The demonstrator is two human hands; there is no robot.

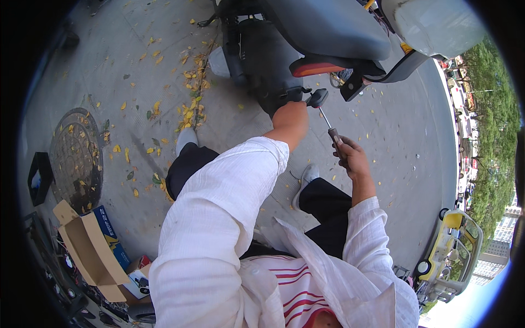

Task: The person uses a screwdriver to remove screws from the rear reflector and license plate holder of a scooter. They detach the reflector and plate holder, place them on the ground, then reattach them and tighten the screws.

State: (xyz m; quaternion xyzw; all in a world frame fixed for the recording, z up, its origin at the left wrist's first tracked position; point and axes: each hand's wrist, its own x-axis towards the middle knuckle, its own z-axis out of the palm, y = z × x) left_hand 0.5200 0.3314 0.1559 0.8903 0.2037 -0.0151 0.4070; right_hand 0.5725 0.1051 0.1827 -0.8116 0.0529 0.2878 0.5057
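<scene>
A black scooter with a dark seat (333,30) stands in front of me. My left hand (291,119) is closed at the lower end of its black rear fender (268,63), its fingertips hidden behind the back of the hand. Right beside that hand, a small dark turn signal (318,98) sticks out from the fender. My right hand (351,156) grips a screwdriver (333,135) by its brown handle. The screwdriver's metal shaft slants up to the turn signal, where its tip is out of sight. Above them is the red-orange tail light (314,68).
A black bracket (396,74) juts out under a pale box (437,24). Yellow leaves (191,95) lie on the paving near a manhole cover (76,158). At lower left sits an open cardboard box (93,246); a yellow three-wheeled vehicle (449,249) stands at right.
</scene>
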